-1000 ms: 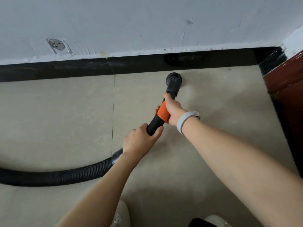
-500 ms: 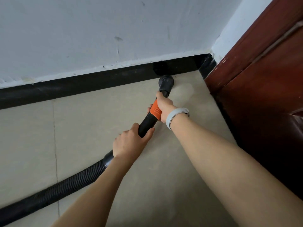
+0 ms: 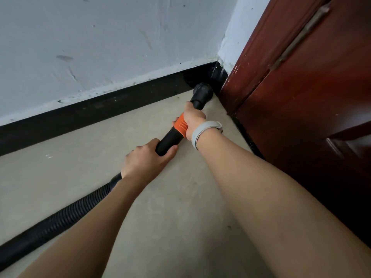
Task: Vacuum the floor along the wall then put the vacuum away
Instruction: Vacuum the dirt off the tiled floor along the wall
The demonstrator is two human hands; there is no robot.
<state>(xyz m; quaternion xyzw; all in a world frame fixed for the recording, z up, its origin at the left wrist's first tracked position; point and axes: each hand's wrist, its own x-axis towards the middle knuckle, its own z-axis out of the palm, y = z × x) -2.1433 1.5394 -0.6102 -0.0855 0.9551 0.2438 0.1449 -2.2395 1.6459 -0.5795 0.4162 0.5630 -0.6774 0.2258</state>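
Observation:
A black vacuum wand [image 3: 170, 138] with an orange collar [image 3: 180, 127] ends in a round black nozzle [image 3: 202, 93], which sits on the beige floor in the corner where the black skirting [image 3: 100, 111] meets the door frame. My right hand [image 3: 193, 117], with a grey wristband, grips the wand at the orange collar. Lower down, my left hand [image 3: 144, 160] grips the wand's black end where the ribbed black hose [image 3: 60, 219] joins. The hose trails off to the lower left edge. The vacuum's body is out of view.
A white scuffed wall [image 3: 100, 47] runs along the back above the skirting. A dark red wooden door [image 3: 311, 107] and its frame close off the right side. Beige floor tile [image 3: 70, 173] spreads to the left and toward me.
The nozzle has slid right along the skirting into the corner by the red door. Both hands kept their grip and moved with it. My view has swung right.

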